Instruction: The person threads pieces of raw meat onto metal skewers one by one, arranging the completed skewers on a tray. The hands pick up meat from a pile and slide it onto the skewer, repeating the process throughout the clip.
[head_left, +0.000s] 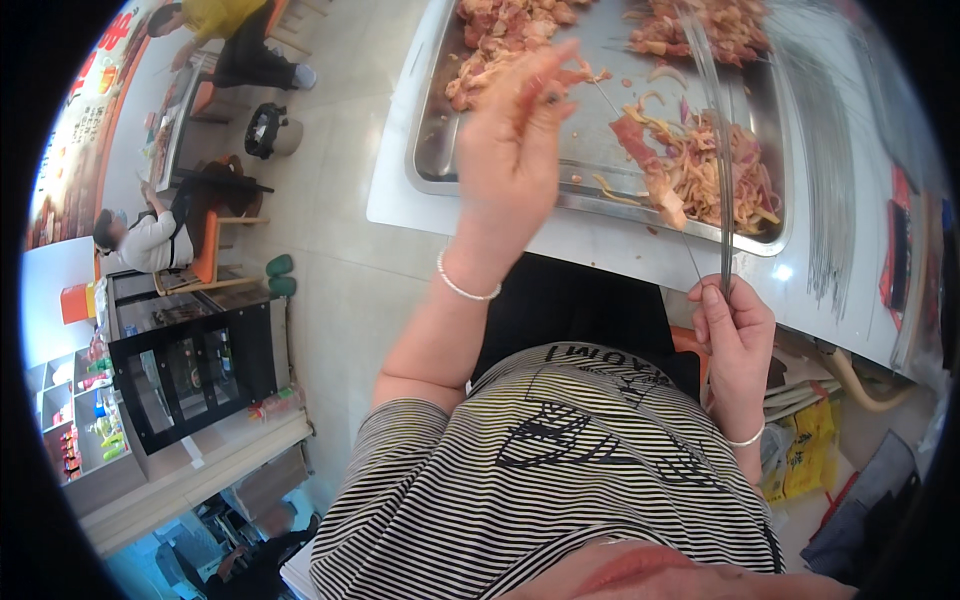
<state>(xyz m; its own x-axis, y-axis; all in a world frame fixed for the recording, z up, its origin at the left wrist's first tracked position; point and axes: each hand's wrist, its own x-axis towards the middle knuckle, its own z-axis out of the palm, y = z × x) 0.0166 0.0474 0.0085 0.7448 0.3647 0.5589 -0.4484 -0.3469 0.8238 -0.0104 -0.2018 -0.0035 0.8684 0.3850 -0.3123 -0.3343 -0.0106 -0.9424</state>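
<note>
My left hand (514, 142), blurred, is raised over the near left part of a steel tray (592, 196), with a piece of raw meat (581, 75) at its fingertips by a skewer's point. Near the table edge, my right hand (731, 319) grips a bundle of thin metal skewers (726, 187) together with one slanting skewer (691, 255) that carries pieces of raw meat (645, 161). Behind that skewer lies a heap of sliced onion and meat (739, 169). Marinated meat (517, 26) fills the tray's far left, and loaded skewers (697, 30) lie at its far right.
More bare metal skewers (825, 187) lie on the white table (637, 259) right of the tray. Two people (161, 240) (217, 22) sit at a table at far left, near a lined bin (281, 135). Another person (262, 547) is at lower left, below a black glass-fronted cabinet (195, 367).
</note>
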